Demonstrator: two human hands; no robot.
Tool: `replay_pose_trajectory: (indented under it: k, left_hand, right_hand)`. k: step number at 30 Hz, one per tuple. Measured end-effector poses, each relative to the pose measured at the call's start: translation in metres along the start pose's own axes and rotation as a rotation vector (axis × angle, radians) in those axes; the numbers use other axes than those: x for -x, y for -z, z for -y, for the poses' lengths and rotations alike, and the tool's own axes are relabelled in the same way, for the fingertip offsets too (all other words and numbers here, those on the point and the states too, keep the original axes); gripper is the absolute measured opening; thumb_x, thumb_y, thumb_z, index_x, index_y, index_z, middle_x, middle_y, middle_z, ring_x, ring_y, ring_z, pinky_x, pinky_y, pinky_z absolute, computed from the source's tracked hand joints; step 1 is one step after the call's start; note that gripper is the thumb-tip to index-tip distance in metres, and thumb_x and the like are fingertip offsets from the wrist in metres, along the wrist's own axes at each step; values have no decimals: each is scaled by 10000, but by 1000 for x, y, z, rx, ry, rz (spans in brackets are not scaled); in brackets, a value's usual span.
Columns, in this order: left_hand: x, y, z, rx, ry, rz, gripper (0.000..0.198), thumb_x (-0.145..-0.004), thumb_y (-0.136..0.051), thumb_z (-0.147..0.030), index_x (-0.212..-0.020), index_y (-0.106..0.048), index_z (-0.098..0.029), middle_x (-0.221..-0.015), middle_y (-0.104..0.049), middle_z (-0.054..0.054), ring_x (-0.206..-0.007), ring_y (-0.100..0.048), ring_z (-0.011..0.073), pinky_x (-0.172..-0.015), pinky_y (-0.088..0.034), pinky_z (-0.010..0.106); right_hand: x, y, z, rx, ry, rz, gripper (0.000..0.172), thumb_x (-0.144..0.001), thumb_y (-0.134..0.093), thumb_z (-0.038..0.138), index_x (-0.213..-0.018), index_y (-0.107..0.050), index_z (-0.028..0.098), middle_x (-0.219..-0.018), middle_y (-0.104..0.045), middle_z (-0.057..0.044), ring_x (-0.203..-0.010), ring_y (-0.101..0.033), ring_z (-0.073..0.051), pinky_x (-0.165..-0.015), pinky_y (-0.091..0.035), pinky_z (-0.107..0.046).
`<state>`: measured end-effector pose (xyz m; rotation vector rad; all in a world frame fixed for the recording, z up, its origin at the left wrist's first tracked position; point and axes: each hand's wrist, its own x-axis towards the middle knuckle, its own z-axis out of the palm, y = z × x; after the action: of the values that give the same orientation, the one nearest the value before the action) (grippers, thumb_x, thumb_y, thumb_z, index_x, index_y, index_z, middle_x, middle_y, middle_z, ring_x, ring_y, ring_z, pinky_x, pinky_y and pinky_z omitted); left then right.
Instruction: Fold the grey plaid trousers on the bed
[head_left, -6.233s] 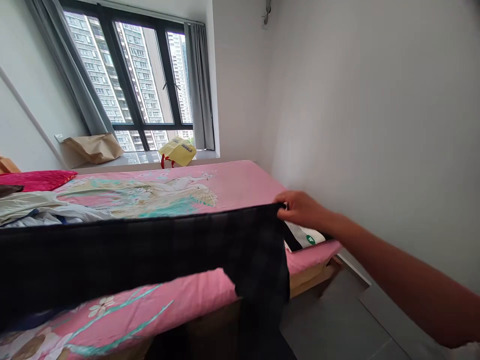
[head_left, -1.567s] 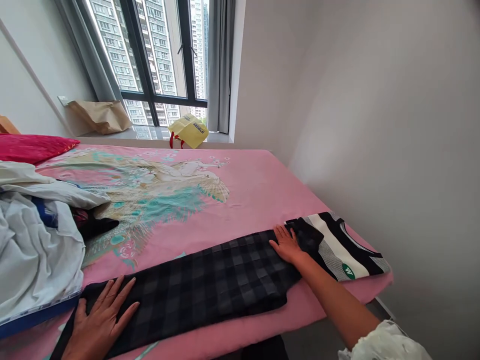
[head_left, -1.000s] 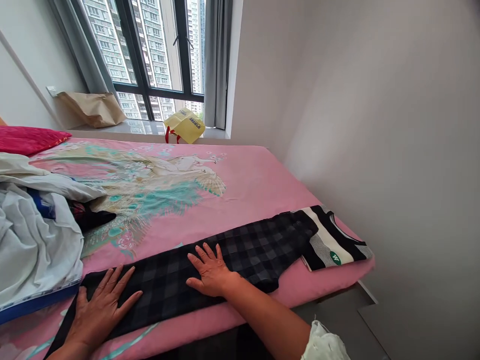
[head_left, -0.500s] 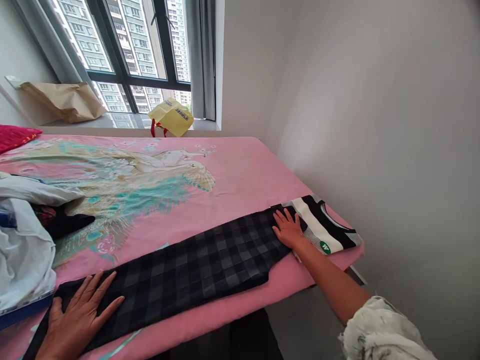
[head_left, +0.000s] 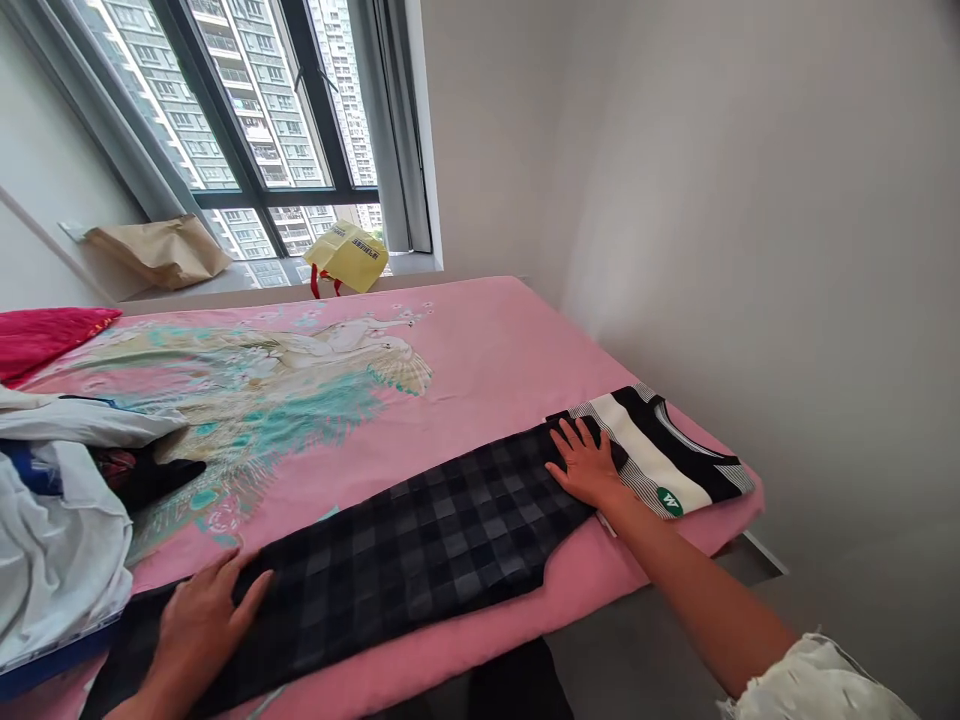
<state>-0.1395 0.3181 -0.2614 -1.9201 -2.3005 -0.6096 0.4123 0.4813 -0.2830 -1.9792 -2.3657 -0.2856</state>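
Pressing both hands flat on a dark checked garment, a person leans over a bed covered by a pink sheet printed with a large white and teal bird. The garment lies in a long band along the near edge of the bed, running from lower left to upper right.

The left hand rests palm down on the garment's left end, fingers stretched out and gripping nothing. The wrist and that end of the cloth are cut off by the bottom of the frame. The right hand lies open at the far right end, fingers spread, also holding nothing. Its fingertips reach the spot where the checked cloth overlaps a folded black-and-white striped shirt at the bed's right corner. That shirt carries a small green round badge, its mark too small to read.

A loose pile of white and blue clothes sits at the left, partly out of view, with a red cushion behind it. On the sill under the window lie a brown paper bag and a yellow bag with red handles.

What kind of garment the checked cloth is cannot be told — only a flat band shows. A dark shape below the bed's near edge is too hidden to identify.
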Motion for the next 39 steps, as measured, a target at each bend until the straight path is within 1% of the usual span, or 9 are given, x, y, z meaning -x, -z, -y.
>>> replay_pose_trajectory:
  k: [7,10,12,14,19,23,29,35,39]
  left_hand:
    - [-5,-58,-277,246,-618,238,449,-920,-364,-289,-1362,-432,-262,-1493,-363,51,-1396,-275,229,-1153,-162,558]
    - [-5,-83,-315,259,-518,322,586,-887,-412,-522,-1414,-358,-273,-1524,-286,90,-1418,-205,283,-1120,-43,657]
    - [-8,-87,-286,215,-443,351,642,-868,-376,-609,-1419,-352,-280,-1526,-281,92,-1421,-190,283,-1114,14,655]
    - [-8,-77,-223,128,-385,363,651,-865,-362,-627,-1430,-326,-307,-1538,-256,60,-1429,-165,269,-1119,64,626]
    - [28,-6,-18,-225,160,330,625,-878,-387,-541,-1432,-338,-257,-1532,-265,91,-1424,-168,294,-1100,73,626]
    - [66,42,83,-224,512,207,729,-823,-433,-539,-1432,-326,-152,-1504,-305,159,-1402,-217,325,-1124,-118,543]
    - [62,57,102,234,765,232,764,-578,-642,-603,-1101,-589,-49,-1122,-622,243,-1151,-513,436,-981,-369,509]
    - [52,69,90,742,821,345,485,-527,-737,-476,-900,-646,-180,-849,-722,72,-890,-665,295,-749,-533,350]
    - [61,73,85,933,895,362,539,-567,-728,-520,-968,-584,-189,-772,-709,48,-760,-678,246,-628,-548,327]
  right_hand:
    - [4,-12,4,52,-15,-68,648,-887,-287,576,-1455,-301,263,-1559,-153,-26,-1420,-37,-315,-1060,-130,-645]
    - [7,-16,5,64,-16,-73,643,-894,-257,570,-1452,-308,256,-1559,-152,-30,-1416,-57,-319,-1050,-147,-653]
    - [10,-20,5,62,-10,-81,647,-895,-226,578,-1442,-331,249,-1555,-170,-36,-1412,-78,-321,-1044,-153,-657]
    - [12,-25,4,62,-10,-87,660,-888,-202,592,-1430,-356,248,-1546,-201,-39,-1409,-94,-321,-1035,-161,-661]
    - [13,-39,0,83,-17,-103,699,-865,-192,623,-1430,-367,252,-1552,-168,-27,-1412,-81,-313,-1017,-182,-641]
    - [11,-48,-2,102,-24,-78,690,-873,-196,608,-1447,-341,253,-1560,-132,-28,-1418,-58,-295,-1017,-180,-607]
    - [10,-50,-1,163,-47,-50,704,-865,-176,616,-1452,-328,259,-1561,-124,-21,-1421,-45,-290,-1005,-202,-603]
    - [5,-33,8,158,-80,39,673,-872,-191,603,-1448,-322,280,-1563,-125,-8,-1424,-31,-302,-1047,-121,-647]
    - [21,2,51,36,-96,-14,616,-909,-208,532,-1427,-362,234,-1543,-205,-68,-1424,-83,-294,-1067,-59,-663]
